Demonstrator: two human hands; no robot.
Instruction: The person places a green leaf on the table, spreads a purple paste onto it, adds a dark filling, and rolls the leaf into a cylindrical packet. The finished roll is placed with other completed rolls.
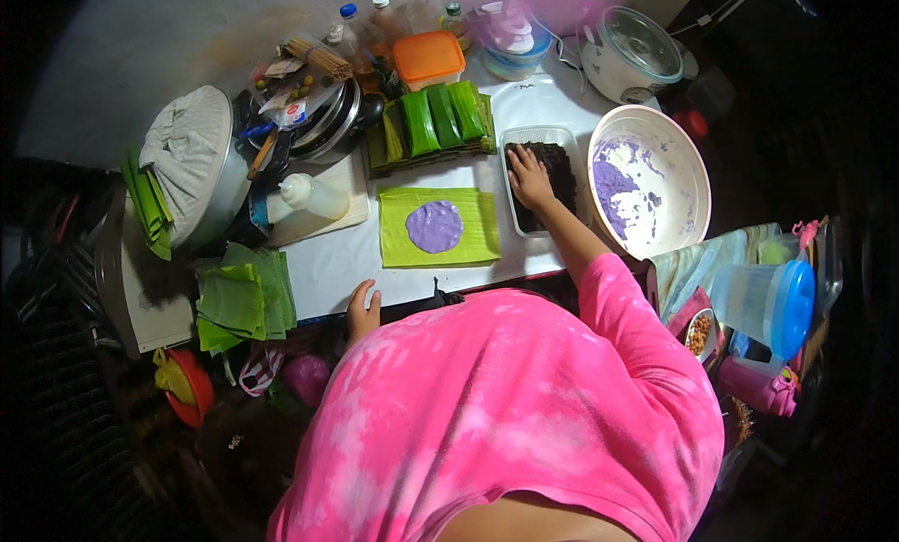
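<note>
My right hand (pixel 529 178) reaches into a clear plastic tub (pixel 511 136), its spread fingers resting on a dark, crumbly filling (pixel 558 166). My left hand (pixel 364 307) is at the table's front edge with nothing in it, thumb and fingers apart. Between the hands, a flattened round of purple dough (pixel 435 227) lies on a yellow-green piece of banana leaf (pixel 481 250). Right of the tub stands a large white basin (pixel 692 184) with purple dough (pixel 612 187) smeared over its bottom and side. Behind the leaf, several green leaf-wrapped parcels (pixel 442 117) rest on a stack.
A squeeze bottle (pixel 309 194) stands on a wooden board (pixel 358 191) at left. Cut leaf pieces (pixel 242 296) overhang the front left. A cloth-covered pot (pixel 186 163), a lidded pan (pixel 330 131), an orange-lidded box (pixel 428 54) and a rice cooker (pixel 632 54) line the back.
</note>
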